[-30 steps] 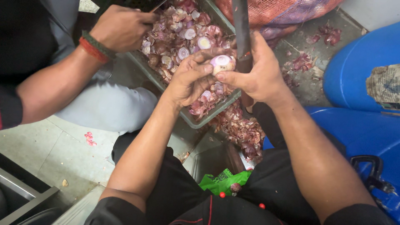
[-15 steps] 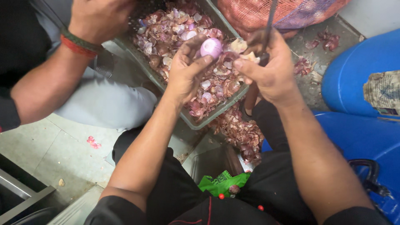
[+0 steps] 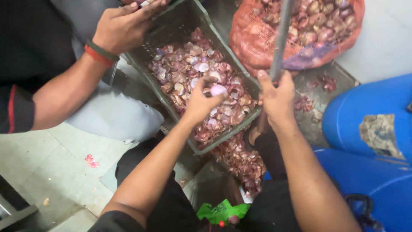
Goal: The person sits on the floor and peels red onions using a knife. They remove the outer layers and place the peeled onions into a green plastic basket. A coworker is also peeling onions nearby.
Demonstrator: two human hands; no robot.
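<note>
My left hand [image 3: 201, 103] holds a peeled pale-purple onion [image 3: 218, 90] over a dark green crate [image 3: 180, 25] filled with onion skins [image 3: 193, 73]. My right hand [image 3: 278, 99] is closed around the handle of a long knife [image 3: 281, 36] whose grey blade points up and away. Both hands hover above the crate's near right corner. A co-worker's hand [image 3: 124, 23] with a red and green wristband [image 3: 101, 52] rests at the crate's far left rim.
A red mesh sack of unpeeled onions [image 3: 300, 25] lies behind the crate. Onion skins [image 3: 240, 161] are heaped on the floor below the crate. Blue plastic drums [image 3: 369, 124] stand at the right. A green wrapper [image 3: 221, 211] lies between my legs.
The camera has tilted, so the crate sits lower in view. My left hand has turned the peeled onion over the crate. My right hand has lifted the knife upright. The co-worker's hand shifted along the rim.
</note>
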